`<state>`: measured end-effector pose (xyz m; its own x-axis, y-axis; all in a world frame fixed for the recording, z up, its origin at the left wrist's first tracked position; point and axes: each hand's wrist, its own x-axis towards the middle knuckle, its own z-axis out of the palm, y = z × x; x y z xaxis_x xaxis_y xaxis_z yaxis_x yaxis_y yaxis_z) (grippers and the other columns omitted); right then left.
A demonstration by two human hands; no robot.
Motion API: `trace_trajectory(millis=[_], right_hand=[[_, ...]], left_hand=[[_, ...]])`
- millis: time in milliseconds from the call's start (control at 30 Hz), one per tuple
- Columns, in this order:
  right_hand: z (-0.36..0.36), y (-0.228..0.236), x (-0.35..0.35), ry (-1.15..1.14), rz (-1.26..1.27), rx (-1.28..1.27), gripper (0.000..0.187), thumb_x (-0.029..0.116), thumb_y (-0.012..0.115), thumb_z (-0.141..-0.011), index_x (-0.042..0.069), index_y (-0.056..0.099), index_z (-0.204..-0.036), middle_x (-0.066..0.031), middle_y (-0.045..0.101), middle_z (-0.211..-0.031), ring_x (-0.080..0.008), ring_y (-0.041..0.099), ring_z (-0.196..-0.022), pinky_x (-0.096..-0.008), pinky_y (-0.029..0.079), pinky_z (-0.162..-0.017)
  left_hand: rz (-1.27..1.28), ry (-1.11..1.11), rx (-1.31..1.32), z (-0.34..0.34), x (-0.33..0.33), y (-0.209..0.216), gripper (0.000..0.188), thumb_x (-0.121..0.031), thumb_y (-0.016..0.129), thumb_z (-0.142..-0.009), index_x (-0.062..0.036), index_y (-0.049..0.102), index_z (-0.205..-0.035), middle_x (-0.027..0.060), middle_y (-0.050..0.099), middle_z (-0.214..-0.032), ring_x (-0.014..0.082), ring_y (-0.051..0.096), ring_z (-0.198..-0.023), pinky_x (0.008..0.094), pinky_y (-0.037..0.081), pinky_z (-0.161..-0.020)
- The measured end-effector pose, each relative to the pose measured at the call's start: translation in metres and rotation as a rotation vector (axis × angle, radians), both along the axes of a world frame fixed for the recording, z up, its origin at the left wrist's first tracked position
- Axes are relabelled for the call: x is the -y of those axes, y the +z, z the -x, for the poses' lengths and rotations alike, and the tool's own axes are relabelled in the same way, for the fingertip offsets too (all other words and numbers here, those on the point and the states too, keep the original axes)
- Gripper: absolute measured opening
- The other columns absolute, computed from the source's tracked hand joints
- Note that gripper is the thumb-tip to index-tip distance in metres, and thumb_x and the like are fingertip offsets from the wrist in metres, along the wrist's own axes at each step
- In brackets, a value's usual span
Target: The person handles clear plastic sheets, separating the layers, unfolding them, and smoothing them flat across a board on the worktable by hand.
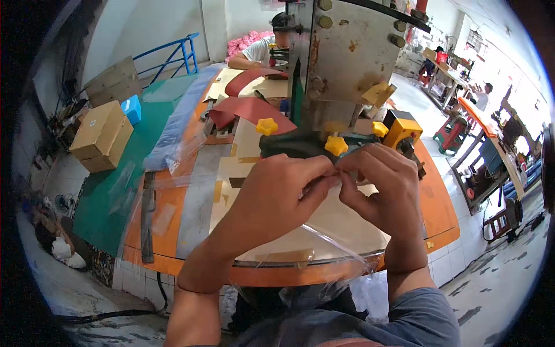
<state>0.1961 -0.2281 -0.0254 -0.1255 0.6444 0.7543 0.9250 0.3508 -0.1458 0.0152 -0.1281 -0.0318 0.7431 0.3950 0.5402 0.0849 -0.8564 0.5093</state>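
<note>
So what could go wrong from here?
1. Pinch or knock: the left hand and right hand work right by the yellow star knob and below the heavy metal machine head; if that moved, they might be caught.
2. Snag: clear plastic film runs loosely toward the table's front edge and could catch on a forearm.
3. Drop: the fingers work at something too small to make out, possibly easy to lose.

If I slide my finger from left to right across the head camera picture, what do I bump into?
Cardboard box, small blue box, dark flat strip, left hand, right hand, orange-topped bench.
</note>
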Motion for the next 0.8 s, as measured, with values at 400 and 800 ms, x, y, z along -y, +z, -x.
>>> trace_trajectory(millis=[400,800], right_hand=[[0.0035,0.0016,0.0062,-0.036,0.111,0.004,0.017,0.011,0.075,-0.077,0.009,0.066,-0.092,-0.0074,0.065,-0.085,-0.0289,0.068,-0.079,-0.0402,0.055,-0.067],[0.0100,-0.0022,0.0002,-0.033,-0.072,0.106,0.017,0.009,0.076,-0.072,0.009,0.065,-0.086,-0.0062,0.062,-0.082,-0.0264,0.067,-0.074,-0.0389,0.054,-0.061]], left_hand=[[0.010,0.002,0.049,-0.0024,0.0001,-0.0051,0.012,-0.014,0.068,-0.089,-0.0034,0.068,-0.094,0.0145,0.069,-0.082,0.0356,0.068,-0.077,0.0418,0.052,-0.068],[-0.080,-0.004,0.098,-0.0022,-0.0006,-0.0083,0.013,-0.015,0.071,-0.083,-0.0044,0.067,-0.089,0.0123,0.066,-0.076,0.0343,0.064,-0.072,0.0423,0.047,-0.067]])
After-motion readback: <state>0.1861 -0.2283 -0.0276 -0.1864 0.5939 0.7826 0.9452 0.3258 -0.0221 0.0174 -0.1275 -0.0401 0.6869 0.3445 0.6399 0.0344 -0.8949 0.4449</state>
